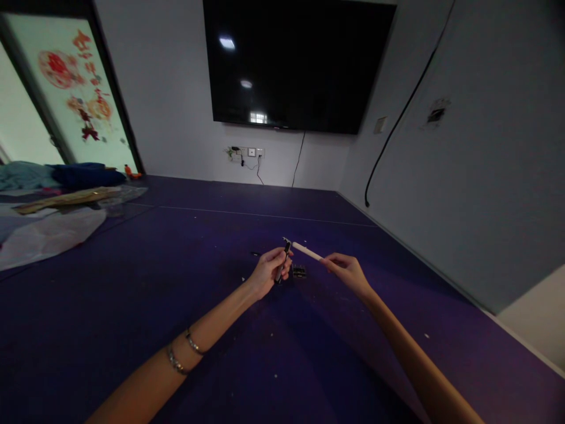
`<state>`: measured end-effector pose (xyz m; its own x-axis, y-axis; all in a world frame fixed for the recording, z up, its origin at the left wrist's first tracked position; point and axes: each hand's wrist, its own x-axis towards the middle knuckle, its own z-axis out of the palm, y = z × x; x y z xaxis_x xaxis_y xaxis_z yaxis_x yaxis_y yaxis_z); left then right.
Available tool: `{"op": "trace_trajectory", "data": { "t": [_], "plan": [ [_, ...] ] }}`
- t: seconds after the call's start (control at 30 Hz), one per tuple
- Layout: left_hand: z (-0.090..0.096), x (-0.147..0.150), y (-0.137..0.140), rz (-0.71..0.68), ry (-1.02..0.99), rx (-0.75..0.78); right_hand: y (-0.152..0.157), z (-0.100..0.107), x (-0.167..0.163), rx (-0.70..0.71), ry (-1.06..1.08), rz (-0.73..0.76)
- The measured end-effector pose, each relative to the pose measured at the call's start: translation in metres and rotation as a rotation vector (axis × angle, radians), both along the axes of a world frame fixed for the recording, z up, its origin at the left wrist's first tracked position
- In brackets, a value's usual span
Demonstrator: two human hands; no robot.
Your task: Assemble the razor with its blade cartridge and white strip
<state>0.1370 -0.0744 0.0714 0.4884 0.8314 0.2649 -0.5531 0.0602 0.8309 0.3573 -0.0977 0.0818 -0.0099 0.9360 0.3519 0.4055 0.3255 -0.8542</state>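
Note:
My left hand (267, 272) is closed around a slim black tool (283, 265) that stands nearly upright, with a small pale metallic tip at its top. Its exact kind is too small to make out. Between thumb and fingers, my right hand (346, 271) pinches the end of a thin white stick (308, 251). The stick points left, its rounded far end close beside the tool's top; whether they touch I cannot tell. Just behind my left fingers, a small dark case with a clear look (299, 271) lies on the purple surface. A short black piece (255, 254) lies left of it.
The wide purple surface (185, 253) carries scattered white specks. At the left lie white plastic sheeting (57, 235), a flat tan piece (66, 200) and blue cloth (86, 175). A black cable (397, 123) hangs down the right wall; a large television (300, 65) is ahead.

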Motion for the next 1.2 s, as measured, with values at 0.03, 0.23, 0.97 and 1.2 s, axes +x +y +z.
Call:
{"op": "trace_trajectory", "data": {
  "t": [0.03,0.23,0.97,1.2],
  "plan": [
    [0.000,0.000,0.001,0.019,0.006,0.002,0.000,0.000,0.001,0.000,0.015,-0.011],
    [-0.004,0.000,0.004,0.167,0.122,0.029,-0.008,0.014,-0.014,-0.096,0.394,0.039],
    [-0.007,0.005,0.002,0.470,0.303,0.225,-0.065,0.010,-0.111,-0.535,1.016,0.355],
    [-0.005,0.007,-0.001,0.473,0.236,0.193,-0.089,-0.004,-0.128,-0.580,0.994,0.242]
  ]
}}
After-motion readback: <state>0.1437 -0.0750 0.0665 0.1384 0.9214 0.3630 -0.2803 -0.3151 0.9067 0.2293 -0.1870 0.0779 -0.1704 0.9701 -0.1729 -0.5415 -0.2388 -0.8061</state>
